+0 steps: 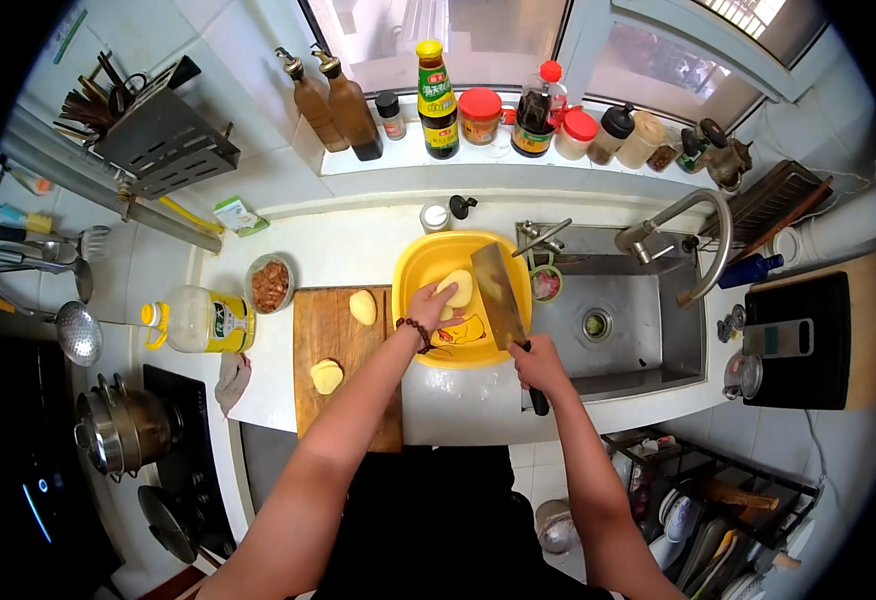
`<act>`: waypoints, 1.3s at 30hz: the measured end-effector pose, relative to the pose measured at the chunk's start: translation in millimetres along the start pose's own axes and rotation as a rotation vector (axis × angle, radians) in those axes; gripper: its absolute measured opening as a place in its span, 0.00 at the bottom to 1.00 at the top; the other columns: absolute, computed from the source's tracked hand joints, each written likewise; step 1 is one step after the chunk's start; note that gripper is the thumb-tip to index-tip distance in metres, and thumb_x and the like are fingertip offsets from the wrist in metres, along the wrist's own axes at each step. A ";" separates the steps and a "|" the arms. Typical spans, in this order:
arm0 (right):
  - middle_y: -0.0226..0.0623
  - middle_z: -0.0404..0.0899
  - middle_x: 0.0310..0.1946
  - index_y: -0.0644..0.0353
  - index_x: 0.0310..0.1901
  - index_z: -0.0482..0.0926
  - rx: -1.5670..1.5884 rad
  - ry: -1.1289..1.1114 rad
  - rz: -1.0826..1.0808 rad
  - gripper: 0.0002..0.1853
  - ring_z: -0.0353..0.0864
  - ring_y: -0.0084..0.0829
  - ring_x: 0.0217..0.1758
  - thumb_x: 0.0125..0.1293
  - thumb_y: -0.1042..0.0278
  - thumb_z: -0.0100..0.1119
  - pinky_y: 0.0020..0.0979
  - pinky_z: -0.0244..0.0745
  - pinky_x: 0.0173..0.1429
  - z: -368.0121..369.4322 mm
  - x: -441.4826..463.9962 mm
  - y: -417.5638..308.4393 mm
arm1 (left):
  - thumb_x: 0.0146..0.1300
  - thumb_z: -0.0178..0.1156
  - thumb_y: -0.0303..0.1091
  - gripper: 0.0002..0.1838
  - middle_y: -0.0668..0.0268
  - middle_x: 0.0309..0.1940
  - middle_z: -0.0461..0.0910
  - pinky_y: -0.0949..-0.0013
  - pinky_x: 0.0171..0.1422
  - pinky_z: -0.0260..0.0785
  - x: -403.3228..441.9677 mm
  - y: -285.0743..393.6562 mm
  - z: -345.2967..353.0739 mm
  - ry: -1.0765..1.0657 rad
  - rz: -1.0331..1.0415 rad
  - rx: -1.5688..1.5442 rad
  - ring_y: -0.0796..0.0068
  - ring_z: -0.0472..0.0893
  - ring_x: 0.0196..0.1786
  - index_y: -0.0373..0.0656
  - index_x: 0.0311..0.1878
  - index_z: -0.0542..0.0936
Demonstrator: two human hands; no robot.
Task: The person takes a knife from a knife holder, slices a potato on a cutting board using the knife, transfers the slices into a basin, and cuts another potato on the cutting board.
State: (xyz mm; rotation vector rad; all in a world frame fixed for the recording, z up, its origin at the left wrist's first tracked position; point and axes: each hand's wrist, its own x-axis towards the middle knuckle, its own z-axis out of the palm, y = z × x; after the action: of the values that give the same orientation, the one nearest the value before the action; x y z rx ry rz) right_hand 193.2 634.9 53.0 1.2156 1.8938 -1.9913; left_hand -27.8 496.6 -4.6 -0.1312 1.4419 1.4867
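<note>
Over the yellow basin [411,262], my left hand [428,308] holds a peeled potato [455,289], its fingers around the near left side. My right hand [538,364] is closed on the black handle of a cleaver [499,293]. The broad blade stands over the right part of the basin, close beside the potato. Part of another pale piece shows below the potato, partly hidden by my fingers. On the wooden cutting board [323,326] to the left lie a peeled potato piece [363,307] and some stacked potato pieces [326,376].
A metal sink [628,300] adjoins the basin on the right. Left of the board are a bowl of meat [270,284] and an oil jug [203,320]. Bottles and jars, including a sauce bottle [438,105], line the windowsill. A steel pot [123,425] stands at the far left.
</note>
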 end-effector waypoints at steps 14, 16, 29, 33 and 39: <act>0.34 0.73 0.15 0.70 0.27 0.77 -0.041 -0.005 -0.063 0.17 0.74 0.28 0.11 0.72 0.66 0.62 0.35 0.69 0.17 -9.1 30.4 11.4 | 0.75 0.66 0.38 0.15 0.66 0.50 0.84 0.59 0.48 0.89 11.3 -10.9 3.0 0.091 0.056 0.049 0.69 0.87 0.49 0.43 0.58 0.79; 0.34 0.73 0.15 0.70 0.27 0.77 -0.036 -0.007 -0.068 0.17 0.74 0.28 0.11 0.72 0.66 0.62 0.35 0.69 0.17 -10.0 27.3 11.3 | 0.73 0.67 0.36 0.14 0.65 0.49 0.84 0.61 0.47 0.89 12.4 -18.1 -0.2 0.113 0.095 0.052 0.69 0.86 0.48 0.42 0.56 0.78; 0.36 0.74 0.14 0.70 0.27 0.77 -0.131 0.013 -0.104 0.19 0.76 0.30 0.13 0.72 0.63 0.62 0.38 0.71 0.21 -24.4 26.9 20.8 | 0.71 0.64 0.23 0.11 0.58 0.44 0.85 0.63 0.37 0.85 28.3 -34.6 -21.5 0.084 0.199 0.110 0.67 0.88 0.39 0.39 0.53 0.76; 0.38 0.75 0.14 0.70 0.26 0.77 -0.194 0.022 -0.122 0.20 0.78 0.32 0.16 0.71 0.62 0.63 0.40 0.73 0.26 -21.9 26.5 20.6 | 0.69 0.65 0.21 0.13 0.58 0.43 0.85 0.65 0.39 0.85 17.0 -29.4 -18.0 0.128 0.244 0.187 0.66 0.89 0.40 0.37 0.54 0.76; 0.39 0.75 0.13 0.71 0.27 0.78 -0.215 0.021 -0.129 0.20 0.79 0.33 0.15 0.71 0.62 0.63 0.39 0.72 0.25 -23.4 26.1 24.1 | 0.70 0.68 0.28 0.17 0.60 0.50 0.86 0.64 0.42 0.89 33.5 -46.3 -38.7 0.184 0.166 0.526 0.66 0.89 0.48 0.40 0.60 0.79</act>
State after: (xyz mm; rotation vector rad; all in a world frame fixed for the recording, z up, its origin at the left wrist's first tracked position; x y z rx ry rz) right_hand 200.7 661.7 20.8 1.0870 2.1803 -1.7798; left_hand -32.7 473.9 -69.6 0.1836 1.9864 1.1978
